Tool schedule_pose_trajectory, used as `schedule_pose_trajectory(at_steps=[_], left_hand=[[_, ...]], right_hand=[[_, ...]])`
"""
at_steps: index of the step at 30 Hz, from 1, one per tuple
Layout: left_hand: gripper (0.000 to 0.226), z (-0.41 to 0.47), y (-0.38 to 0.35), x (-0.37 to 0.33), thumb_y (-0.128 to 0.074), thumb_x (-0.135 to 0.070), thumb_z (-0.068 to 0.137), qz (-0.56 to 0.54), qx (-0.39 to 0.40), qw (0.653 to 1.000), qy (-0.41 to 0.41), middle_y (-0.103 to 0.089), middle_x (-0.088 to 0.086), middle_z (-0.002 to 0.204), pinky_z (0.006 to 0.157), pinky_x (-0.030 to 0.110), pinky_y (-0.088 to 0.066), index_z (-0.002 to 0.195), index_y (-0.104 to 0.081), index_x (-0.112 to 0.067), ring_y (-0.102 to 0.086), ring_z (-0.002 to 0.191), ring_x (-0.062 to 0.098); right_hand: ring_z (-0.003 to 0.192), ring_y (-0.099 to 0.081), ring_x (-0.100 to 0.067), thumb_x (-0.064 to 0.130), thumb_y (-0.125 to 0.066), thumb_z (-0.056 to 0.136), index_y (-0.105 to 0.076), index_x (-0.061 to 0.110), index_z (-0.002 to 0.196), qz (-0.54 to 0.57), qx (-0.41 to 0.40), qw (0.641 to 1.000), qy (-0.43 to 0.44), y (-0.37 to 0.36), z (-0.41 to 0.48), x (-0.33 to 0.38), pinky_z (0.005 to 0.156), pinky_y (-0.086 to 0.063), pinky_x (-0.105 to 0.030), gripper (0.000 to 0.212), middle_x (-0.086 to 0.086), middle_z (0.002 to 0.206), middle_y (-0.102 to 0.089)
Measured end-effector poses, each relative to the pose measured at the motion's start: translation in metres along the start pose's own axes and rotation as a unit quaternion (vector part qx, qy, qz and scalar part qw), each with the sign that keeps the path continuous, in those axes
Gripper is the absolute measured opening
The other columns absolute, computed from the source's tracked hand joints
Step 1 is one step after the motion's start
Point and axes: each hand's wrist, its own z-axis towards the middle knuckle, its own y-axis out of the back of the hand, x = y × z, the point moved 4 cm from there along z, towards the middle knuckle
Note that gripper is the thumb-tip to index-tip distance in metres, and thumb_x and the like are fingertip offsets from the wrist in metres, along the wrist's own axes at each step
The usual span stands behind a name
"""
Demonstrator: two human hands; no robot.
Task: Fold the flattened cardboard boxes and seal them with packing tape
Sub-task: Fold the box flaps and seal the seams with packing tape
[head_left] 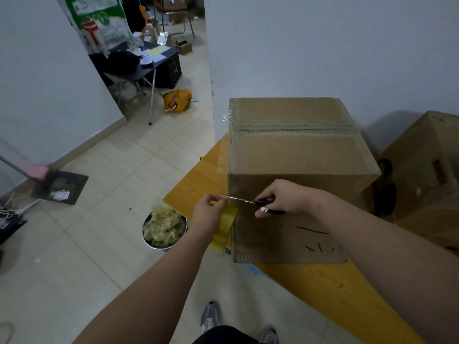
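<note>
Pinching the packing tape [224, 229] taut at the near left corner of the cardboard box [298, 155] on the yellow table [198, 180], the left hand [208, 211] steadies it so the right hand [285, 197], gripping black-handled scissors [248, 200], can cut it.

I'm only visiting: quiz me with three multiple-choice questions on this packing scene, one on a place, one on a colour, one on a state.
1. Where does the cardboard box stand? A floor; B yellow table; C chair.
2. What colour are the handles of the scissors? A black; B red; C green.
3. What is the left hand doing? A hanging open; B gripping the tape roll; C pressing the box top.
Answers: B, the box sits on the tabletop; A, black loops show in the right hand; B, its fingers pinch the roll.
</note>
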Motion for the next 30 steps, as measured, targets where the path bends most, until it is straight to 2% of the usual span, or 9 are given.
schedule_pose_trajectory(at_steps=[3,7,12,17,21,23,25,28,30], left_hand=[[0.012,0.002,0.003,-0.001,-0.059,-0.028,0.093,0.003,-0.005,1.0,0.003,-0.052,0.003,0.076,0.057,0.031,-0.039,0.086,-0.055,-0.019,-0.047,0.065,0.019],[0.012,0.004,0.008,-0.004,-0.06,-0.027,0.093,0.031,-0.014,0.999,-0.011,-0.051,-0.001,0.073,0.054,0.026,-0.037,0.087,-0.054,-0.018,-0.044,0.06,0.012],[0.014,-0.001,0.011,0.005,-0.056,-0.027,0.095,0.081,-0.007,0.997,-0.004,-0.051,0.0,0.073,0.054,0.027,-0.036,0.099,-0.056,-0.014,-0.044,0.06,0.013],[0.013,-0.007,0.004,0.016,-0.056,-0.026,0.094,0.122,0.001,0.993,0.003,-0.052,0.004,0.069,0.051,0.028,-0.033,0.098,-0.059,-0.014,-0.042,0.056,0.016],[0.009,-0.015,-0.017,0.012,-0.057,-0.026,0.093,0.161,0.019,0.987,-0.017,-0.05,0.001,0.063,0.044,0.025,-0.028,0.092,-0.056,-0.017,-0.038,0.048,0.013],[0.009,-0.019,-0.033,0.008,-0.057,-0.023,0.092,0.163,0.032,0.986,-0.029,-0.053,-0.001,0.069,0.046,0.026,-0.033,0.095,-0.057,-0.015,-0.044,0.054,0.013],[0.014,-0.024,-0.049,0.004,-0.057,-0.021,0.091,0.165,0.039,0.985,-0.043,-0.055,0.0,0.076,0.055,0.029,-0.04,0.1,-0.058,-0.01,-0.051,0.067,0.017],[0.013,-0.036,-0.081,-0.001,-0.057,-0.02,0.093,0.173,0.076,0.979,-0.072,-0.052,0.0,0.08,0.069,0.034,-0.043,0.1,-0.056,-0.009,-0.051,0.078,0.022],[0.014,-0.05,-0.111,-0.006,-0.057,-0.022,0.094,0.167,0.118,0.974,-0.1,-0.052,0.0,0.081,0.062,0.031,-0.039,0.099,-0.055,-0.009,-0.048,0.07,0.018]], right_hand=[[0.092,-0.059,-0.01,0.035,-0.078,0.078,-0.069,0.017,0.118,-0.018,-0.018,1.0,0.0,-0.001,0.002,0.001,0.081,-0.045,-0.022,0.045,0.007,0.099,-0.065],[0.093,-0.061,-0.016,0.04,-0.076,0.079,-0.065,0.018,0.122,-0.004,0.004,1.0,-0.023,-0.006,0.002,0.002,0.085,-0.055,-0.032,0.049,0.002,0.102,-0.065],[0.076,-0.057,-0.012,0.046,-0.075,0.078,-0.049,0.022,0.122,0.016,0.049,0.997,-0.051,-0.022,-0.001,0.002,0.062,-0.051,-0.025,0.056,0.001,0.096,-0.06],[0.079,-0.057,-0.013,0.044,-0.077,0.077,-0.052,0.021,0.115,0.071,0.043,0.995,-0.058,-0.042,-0.012,-0.012,0.069,-0.051,-0.03,0.051,0.0,0.096,-0.059],[0.088,-0.06,-0.019,0.042,-0.081,0.074,-0.054,0.018,0.111,0.132,-0.006,0.988,-0.082,-0.054,-0.035,-0.035,0.076,-0.05,-0.034,0.052,-0.005,0.102,-0.062],[0.093,-0.06,-0.02,0.04,-0.079,0.076,-0.054,0.018,0.112,0.195,-0.032,0.976,-0.095,-0.059,-0.052,-0.055,0.075,-0.047,-0.03,0.049,-0.005,0.106,-0.061],[0.097,-0.058,-0.02,0.041,-0.073,0.083,-0.051,0.019,0.117,0.27,-0.084,0.951,-0.124,-0.061,-0.073,-0.08,0.075,-0.046,-0.032,0.046,-0.002,0.113,-0.057],[0.086,-0.055,-0.023,0.034,-0.066,0.091,-0.051,0.003,0.12,0.309,-0.202,0.907,-0.201,-0.067,-0.111,-0.136,0.077,-0.045,-0.04,0.045,-0.014,0.109,-0.057],[0.081,-0.052,-0.027,0.027,-0.065,0.093,-0.047,-0.001,0.113,0.286,-0.244,0.887,-0.268,-0.081,-0.138,-0.183,0.077,-0.047,-0.045,0.039,-0.023,0.108,-0.056]])
